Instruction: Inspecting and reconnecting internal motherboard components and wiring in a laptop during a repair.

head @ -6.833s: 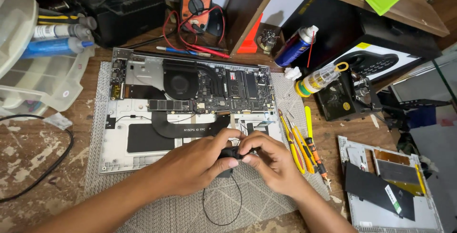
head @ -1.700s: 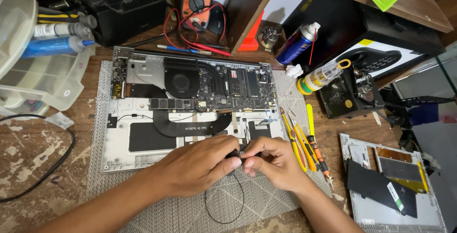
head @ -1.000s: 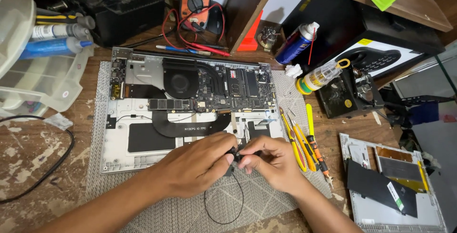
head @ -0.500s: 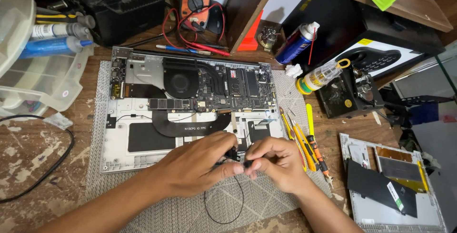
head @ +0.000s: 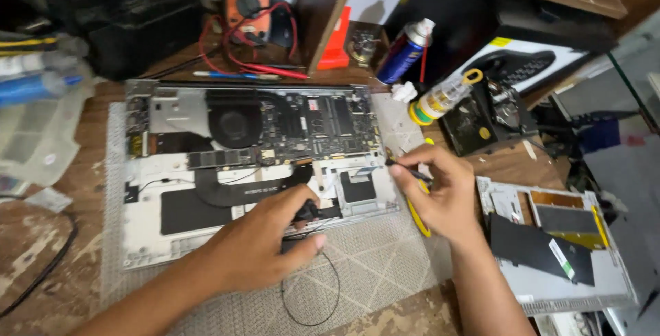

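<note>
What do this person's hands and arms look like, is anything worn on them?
Both are bare: the left hand and the right hand show no gloves, rings or watch, and no sleeve reaches either forearm in view. The nails look short and plain.

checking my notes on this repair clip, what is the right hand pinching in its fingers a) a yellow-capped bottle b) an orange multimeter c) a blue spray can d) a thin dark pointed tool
d: the right hand pinches a thin dark pointed tool above the opened silver laptop base; the other items sit untouched farther back on the desk.
</note>
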